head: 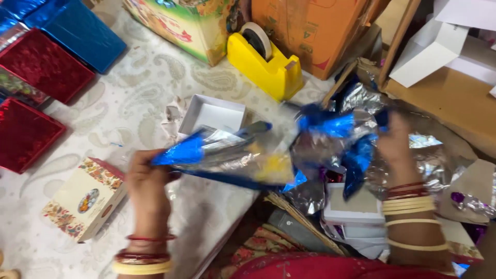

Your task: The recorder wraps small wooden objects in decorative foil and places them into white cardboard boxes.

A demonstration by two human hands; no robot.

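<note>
My left hand [147, 183] grips one end of a crumpled sheet of blue and silver foil wrap [232, 155], blurred by motion, held above the patterned white cloth [134, 93]. My right hand [395, 142] holds the other end, where the blue foil bunches up. Both wrists wear red and yellow bangles. A small open white box [213, 113] lies just behind the foil. A cream box with floral print [85, 199] sits left of my left hand.
A yellow tape dispenser [266, 59] stands at the back, beside an orange carton [310, 31] and a colourful printed box [181, 23]. Red foil-wrapped boxes [44, 64] and a blue one [77, 28] lie at the left. Silver foil scraps [439, 165], white boxes [356, 209] and cardboard crowd the right.
</note>
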